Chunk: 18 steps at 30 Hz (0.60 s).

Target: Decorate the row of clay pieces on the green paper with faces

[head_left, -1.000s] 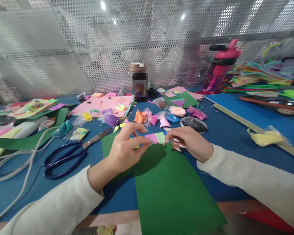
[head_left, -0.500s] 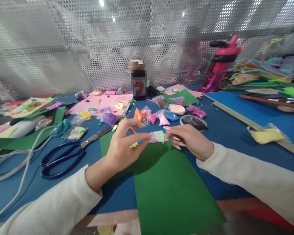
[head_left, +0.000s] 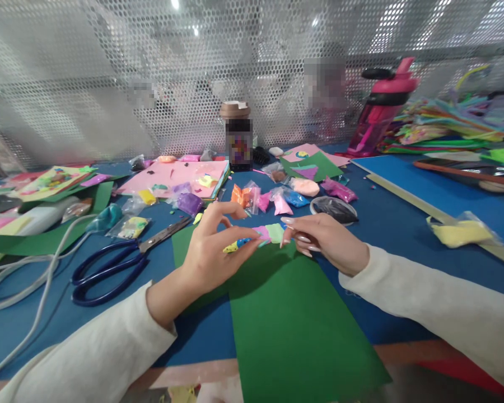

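Both hands meet over the far edge of a green paper sheet (head_left: 294, 319) on the blue table. My left hand (head_left: 212, 249) pinches the left end of a small multicoloured clay strip (head_left: 265, 233), showing yellow, blue, pink and pale green sections. My right hand (head_left: 325, 240) holds the strip's right, pale green end with its fingertips. The strip hangs just above the sheet. Both arms wear cream sleeves.
Blue-handled scissors (head_left: 113, 263) lie left of the sheet beside a white cable (head_left: 37, 280). Several small bags of coloured clay (head_left: 285, 198) lie beyond the hands, with a pink sheet (head_left: 180, 176), a dark jar (head_left: 238, 137), a pink bottle (head_left: 380, 106) and stacked coloured paper (head_left: 445, 126). A mesh screen (head_left: 109, 84) stands behind.
The clay strip has turned slightly so its yellow and blue end shows beside my left fingertips. Both hands stay in nearly the same place.
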Available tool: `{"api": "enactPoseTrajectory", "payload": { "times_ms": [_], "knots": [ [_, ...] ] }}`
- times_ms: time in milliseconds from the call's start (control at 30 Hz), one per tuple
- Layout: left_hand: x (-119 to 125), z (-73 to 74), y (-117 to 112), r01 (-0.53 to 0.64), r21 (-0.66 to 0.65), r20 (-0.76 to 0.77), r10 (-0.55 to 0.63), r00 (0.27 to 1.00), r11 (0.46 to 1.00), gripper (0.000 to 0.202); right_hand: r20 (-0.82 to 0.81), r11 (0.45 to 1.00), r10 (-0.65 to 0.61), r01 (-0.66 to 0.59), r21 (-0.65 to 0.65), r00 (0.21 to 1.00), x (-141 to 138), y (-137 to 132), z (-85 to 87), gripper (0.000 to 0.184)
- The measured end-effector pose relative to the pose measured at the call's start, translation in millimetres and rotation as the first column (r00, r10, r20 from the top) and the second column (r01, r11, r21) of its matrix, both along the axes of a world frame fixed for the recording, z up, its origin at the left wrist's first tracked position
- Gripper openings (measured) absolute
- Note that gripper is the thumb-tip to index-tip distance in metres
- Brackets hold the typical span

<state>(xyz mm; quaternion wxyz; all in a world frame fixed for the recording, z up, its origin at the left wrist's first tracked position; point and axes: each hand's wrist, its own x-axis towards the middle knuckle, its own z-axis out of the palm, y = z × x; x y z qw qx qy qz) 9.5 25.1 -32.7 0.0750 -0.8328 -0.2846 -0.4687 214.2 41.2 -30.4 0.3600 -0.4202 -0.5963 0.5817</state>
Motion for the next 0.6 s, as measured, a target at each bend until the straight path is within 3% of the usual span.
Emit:
{"api": "enactPoseTrajectory", "payload": {
  "times_ms": [600],
  "knots": [
    [1.7,0.8,-1.3,-0.002,0.025,0.014,0.002,1.000,1.000,0.011,0.056,0.999,0.025,-0.027,0.026,0.998,0.2,-0.2,0.0,0.039]
  ]
}}
